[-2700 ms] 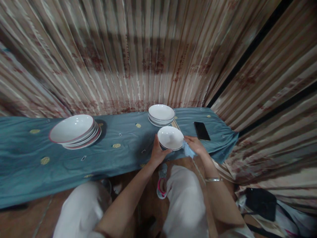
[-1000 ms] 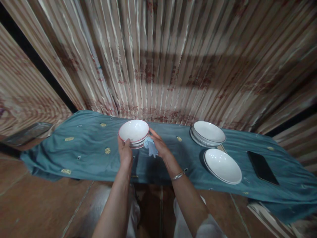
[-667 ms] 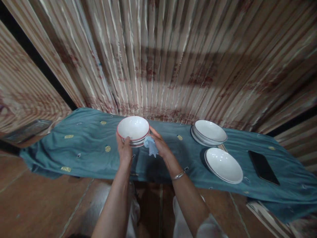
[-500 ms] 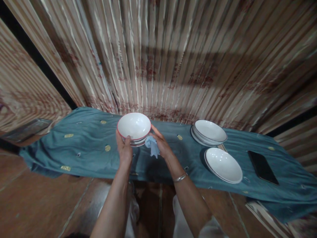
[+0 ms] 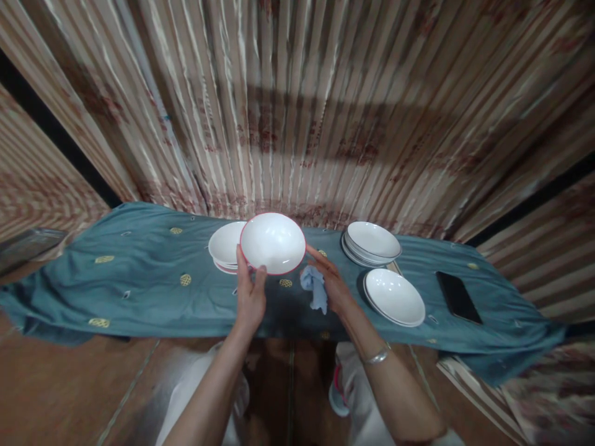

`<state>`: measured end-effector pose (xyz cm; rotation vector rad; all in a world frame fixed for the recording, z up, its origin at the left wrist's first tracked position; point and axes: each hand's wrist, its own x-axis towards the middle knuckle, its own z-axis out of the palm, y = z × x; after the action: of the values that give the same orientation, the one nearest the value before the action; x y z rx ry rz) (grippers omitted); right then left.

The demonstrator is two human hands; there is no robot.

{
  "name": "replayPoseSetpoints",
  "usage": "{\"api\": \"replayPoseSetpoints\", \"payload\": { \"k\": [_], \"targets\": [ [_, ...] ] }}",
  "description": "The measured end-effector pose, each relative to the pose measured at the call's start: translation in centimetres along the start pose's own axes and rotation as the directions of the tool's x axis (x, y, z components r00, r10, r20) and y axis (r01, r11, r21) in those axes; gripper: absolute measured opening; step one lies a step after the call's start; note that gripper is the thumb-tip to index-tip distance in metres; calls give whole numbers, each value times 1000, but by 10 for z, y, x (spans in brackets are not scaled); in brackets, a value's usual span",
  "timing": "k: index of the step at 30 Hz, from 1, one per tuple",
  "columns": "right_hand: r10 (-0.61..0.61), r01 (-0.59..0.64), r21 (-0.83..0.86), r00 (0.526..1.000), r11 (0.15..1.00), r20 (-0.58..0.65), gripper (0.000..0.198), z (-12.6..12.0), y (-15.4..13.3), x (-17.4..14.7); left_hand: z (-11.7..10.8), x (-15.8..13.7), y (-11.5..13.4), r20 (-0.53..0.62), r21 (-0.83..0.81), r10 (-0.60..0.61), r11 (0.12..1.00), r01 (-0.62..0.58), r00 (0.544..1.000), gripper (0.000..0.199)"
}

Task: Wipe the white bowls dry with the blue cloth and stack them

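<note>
A white bowl with a red rim (image 5: 273, 243) is lifted in front of me. My left hand (image 5: 251, 300) grips its left edge, thumb on the near rim. At the bowl's right edge are the fingertips of my right hand (image 5: 332, 282), which also holds a crumpled light-blue cloth (image 5: 315, 288) in its palm. Left of the held bowl and partly hidden by it stands a stack of white bowls (image 5: 225, 243). Two more groups lie to the right: a dark-rimmed stack (image 5: 373, 241) and, nearer to me, a lower stack of white bowls (image 5: 394, 297).
A teal cloth with yellow pineapple prints (image 5: 153, 297) covers the long, narrow table. A black phone (image 5: 458, 297) lies toward its right end. Pleated curtains (image 5: 297, 124) hang directly behind, and dark poles (image 5: 56, 130) slant on both sides.
The red-rimmed bowl has come off the left stack and moved right, held in my left hand with my right fingers at its edge. The view has shifted slightly to the right.
</note>
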<state>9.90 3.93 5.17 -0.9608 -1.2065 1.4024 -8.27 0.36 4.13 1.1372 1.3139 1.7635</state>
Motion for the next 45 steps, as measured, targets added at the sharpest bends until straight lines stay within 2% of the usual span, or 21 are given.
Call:
{"api": "replayPoseSetpoints", "payload": {
  "k": [4, 7, 9, 13, 16, 20, 24, 27, 30, 33, 35, 37, 40, 42, 45],
  "targets": [
    [129, -115, 120, 986, 986, -110, 59, -18, 5, -13, 13, -13, -12, 33, -22, -76, 997, 77, 997, 85],
    [186, -165, 135, 968, 977, -168, 53, -29, 12, -21, 20, -18, -23, 71, -93, -158, 982, 165, 985, 83],
    [213, -189, 130, 956, 973, -203, 50, -34, 18, -25, 23, -21, -29, 103, -158, -255, 950, 269, 962, 83],
    [252, -225, 135, 936, 965, -244, 49, -44, 28, -30, 28, -24, -37, 135, -248, -443, 851, 463, 886, 85],
    [255, -234, 104, 925, 967, -281, 47, -49, 32, -31, 32, -25, -43, 156, -285, -500, 803, 524, 852, 80],
    [236, -252, -13, 923, 968, -305, 44, -57, 36, -29, 34, -26, -48, 158, -291, -530, 781, 552, 833, 73],
    [149, -219, -235, 947, 947, -284, 42, -67, 35, -26, 33, -26, -46, 177, -278, -539, 775, 567, 824, 71],
    [-57, -79, -409, 949, 909, -311, 40, -74, 27, -23, 32, -27, -41, 209, -274, -541, 767, 580, 815, 71],
    [-260, 41, -539, 905, 841, -337, 43, -75, 20, -19, 33, -29, -39, 247, -266, -548, 755, 600, 799, 69],
    [-342, 100, -638, 901, 764, -269, 43, -69, 17, -17, 35, -30, -39, 255, -257, -567, 741, 620, 783, 69],
    [-359, 151, -706, 920, 692, -156, 39, -63, 20, -15, 36, -30, -39, 250, -258, -575, 736, 626, 779, 70],
    [-333, 208, -771, 943, 602, -6, 34, -57, 24, -15, 36, -29, -39, 253, -258, -580, 731, 631, 775, 72],
    [-222, 283, -829, 955, 482, 196, 31, -49, 31, -15, 35, -28, -37, 268, -262, -581, 724, 639, 768, 73],
    [-179, 338, -830, 941, 443, 288, 32, -47, 34, -14, 35, -28, -36, 280, -269, -576, 720, 639, 768, 72],
    [-177, 402, -809, 915, 428, 361, 34, -49, 34, -11, 35, -28, -35, 289, -272, -571, 721, 637, 769, 70]
  ]
}}
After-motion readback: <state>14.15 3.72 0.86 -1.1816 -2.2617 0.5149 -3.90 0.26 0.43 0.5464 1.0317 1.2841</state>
